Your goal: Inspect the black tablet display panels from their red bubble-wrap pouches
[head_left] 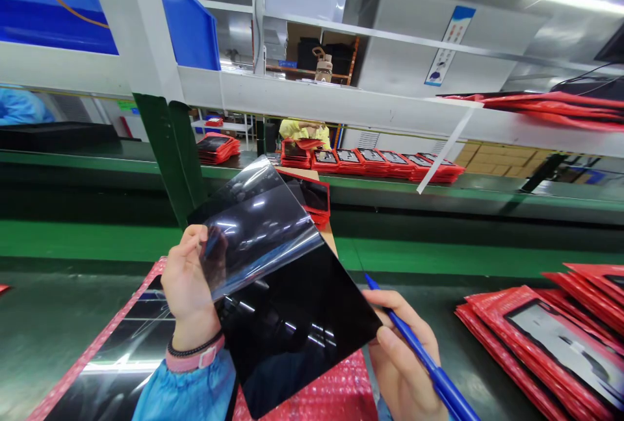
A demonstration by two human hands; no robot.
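Black panel (312, 317): held up at a tilt between the two hands, flat and rectangular, its bare lower half as glossy as a dark mirror, with short white streaks of reflected light and a crisp straight edge.
Clear film (260, 229): over the panel's upper half, smoky and see-through, with a bright rolled fold running across the panel's middle (how much of it lies flat against the panel, I cannot tell).
Left hand (189, 281): at the panel's left side, thumb and finger pinched on the film's edge, fingers showing dimly through it; a pink band (195, 361) circles the wrist.
Right hand (402, 349): clamped on the panel's right corner, thumb in front.
Blue pen (418, 351): lodged in the right hand, its tip pointing up beside the panel's right edge.
Red bubble wrap (336, 392): below the panel, showing past its lower edge.
Dark screen (131, 336): left of the panel, on pink bubble wrap, streaked with glare.
Red pouches (517, 343): heaped well to the right of the panel.
Yellow sleeve (291, 130): far beyond the panel, on another person behind stacked red packs (373, 162).
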